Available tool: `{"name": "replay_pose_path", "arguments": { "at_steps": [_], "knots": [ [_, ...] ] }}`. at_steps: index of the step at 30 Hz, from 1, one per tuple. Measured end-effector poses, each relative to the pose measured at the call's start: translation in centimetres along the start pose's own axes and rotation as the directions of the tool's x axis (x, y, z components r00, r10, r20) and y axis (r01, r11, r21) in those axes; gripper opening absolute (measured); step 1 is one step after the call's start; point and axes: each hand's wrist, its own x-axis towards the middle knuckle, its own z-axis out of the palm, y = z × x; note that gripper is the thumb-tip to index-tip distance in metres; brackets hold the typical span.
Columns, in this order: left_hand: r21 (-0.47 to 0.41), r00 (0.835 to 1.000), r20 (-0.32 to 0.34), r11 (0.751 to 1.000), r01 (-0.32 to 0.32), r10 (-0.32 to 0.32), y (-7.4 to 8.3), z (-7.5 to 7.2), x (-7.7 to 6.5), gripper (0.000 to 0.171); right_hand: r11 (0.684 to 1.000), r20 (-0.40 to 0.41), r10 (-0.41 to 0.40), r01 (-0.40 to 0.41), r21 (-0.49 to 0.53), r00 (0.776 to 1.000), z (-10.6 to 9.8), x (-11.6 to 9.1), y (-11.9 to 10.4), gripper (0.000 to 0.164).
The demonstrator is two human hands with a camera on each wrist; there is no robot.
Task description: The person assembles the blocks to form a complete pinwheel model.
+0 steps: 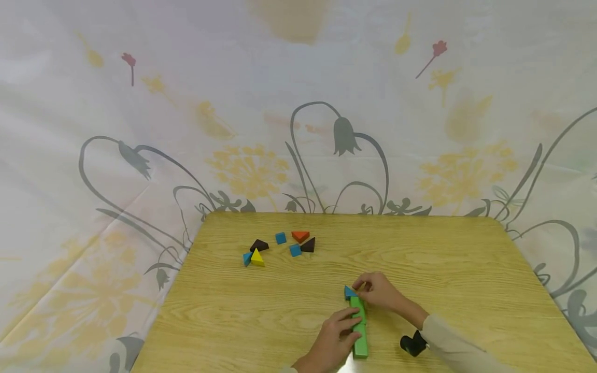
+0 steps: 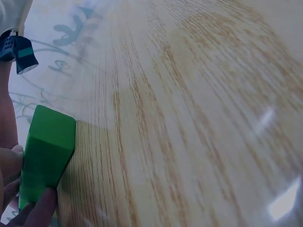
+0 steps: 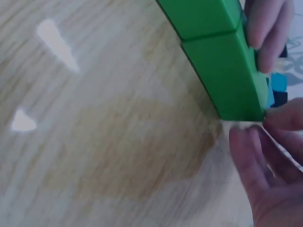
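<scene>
Two green rectangular blocks, a nearer one (image 1: 360, 348) and a farther one (image 1: 356, 302), lie end to end in a line on the wooden table. My left hand (image 1: 328, 336) rests along their left side, its fingers extended against them. At the far end my right hand (image 1: 380, 295) pinches a blue triangular block (image 1: 347, 293) between thumb and fingers, close against the green end. In the right wrist view the right hand's fingertips (image 3: 239, 135) are right at the end of the green block (image 3: 227, 80), which hides most of the blue piece.
Farther back on the left lie a yellow triangle (image 1: 257, 258), a red triangle (image 1: 300, 236), blue cubes (image 1: 280, 238), a small blue piece (image 1: 247, 258) and dark blocks (image 1: 259, 245). A black object (image 1: 413, 344) is beside the right sleeve. Behind the table hangs a flower-printed cloth (image 1: 298, 171).
</scene>
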Motion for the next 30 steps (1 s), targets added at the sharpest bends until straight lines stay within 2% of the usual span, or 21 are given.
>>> {"name": "replay_pose_path", "arguments": {
  "at_steps": [6, 8, 12, 19, 25, 30],
  "knots": [
    [0.049, 1.0, 0.009, 0.999, 0.002, -0.003, -0.1, -0.1, 0.0, 0.035, 0.986, -0.03, -0.167, 0.166, -0.029, 0.986, 0.9, 0.4, 0.2, 0.02],
    [0.061, 1.0, 0.003, 0.998, 0.001, -0.001, -0.2, -0.2, 0.0, 0.035, 0.982, -0.018, -0.185, 0.185, -0.022, 0.983, 1.1, 0.8, 0.2, 0.02],
    [0.048, 1.0, -0.002, 0.999, 0.002, -0.002, -0.1, -0.2, 0.1, 0.034, 0.988, -0.002, -0.153, 0.153, -0.003, 0.988, 1.2, 1.2, 0.4, 0.019],
    [0.026, 1.0, 0.027, 1.0, 0.002, -0.003, 0.0, 0.0, 0.2, 0.036, 0.998, -0.021, -0.059, 0.06, 0.036, 0.998, 0.7, 0.5, 0.2, 0.015],
    [0.055, 0.999, 0.036, 0.998, 0.026, -0.028, 0.1, -0.2, 0.3, 0.036, 0.998, -0.046, -0.044, 0.046, 0.042, 0.998, 0.8, 0.0, 0.3, 0.017],
    [0.068, 0.999, 0.022, 0.997, 0.024, -0.025, 0.2, -0.3, 0.2, 0.034, 0.997, -0.075, -0.073, 0.075, 0.025, 0.994, 1.2, -0.6, 0.3, 0.021]
  ]
}}
